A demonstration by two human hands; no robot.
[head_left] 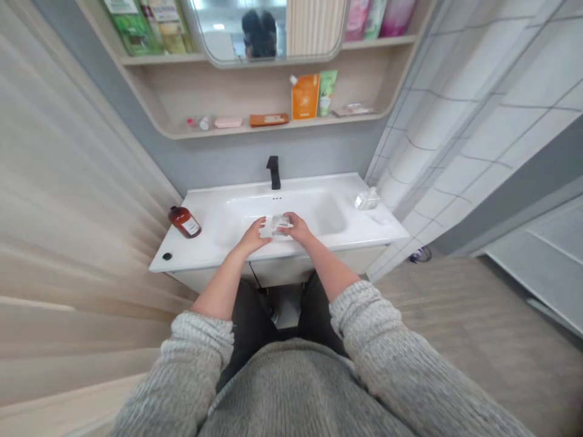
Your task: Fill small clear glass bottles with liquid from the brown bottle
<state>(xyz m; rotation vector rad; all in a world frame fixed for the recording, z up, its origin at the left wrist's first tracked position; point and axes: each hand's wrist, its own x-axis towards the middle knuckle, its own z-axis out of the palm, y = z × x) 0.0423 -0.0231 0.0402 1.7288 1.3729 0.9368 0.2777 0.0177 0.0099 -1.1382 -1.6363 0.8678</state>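
Observation:
A small clear container (279,225), like a glass or jar, is in the grip of my right hand (297,229) over the sink basin (332,212). Its exact kind is too blurred to tell. My left hand (254,237) is just to its left, fingers curved and apart, holding nothing. Behind both hands stands a black faucet (274,172). On the counter to the left is a brown bottle (184,222) with a white label, and nearer the front edge a small black cap-like disc (167,256). A clear bottle (367,199) with a white top is at the right end.
Above the sink runs a shelf (204,132) with an orange pouch (305,97), a green tube (327,94), a brown case (268,119) and a pink box (228,122). A mirror (268,30) hangs higher. A curtain (68,182) borders the left, a tiled wall (437,139) the right.

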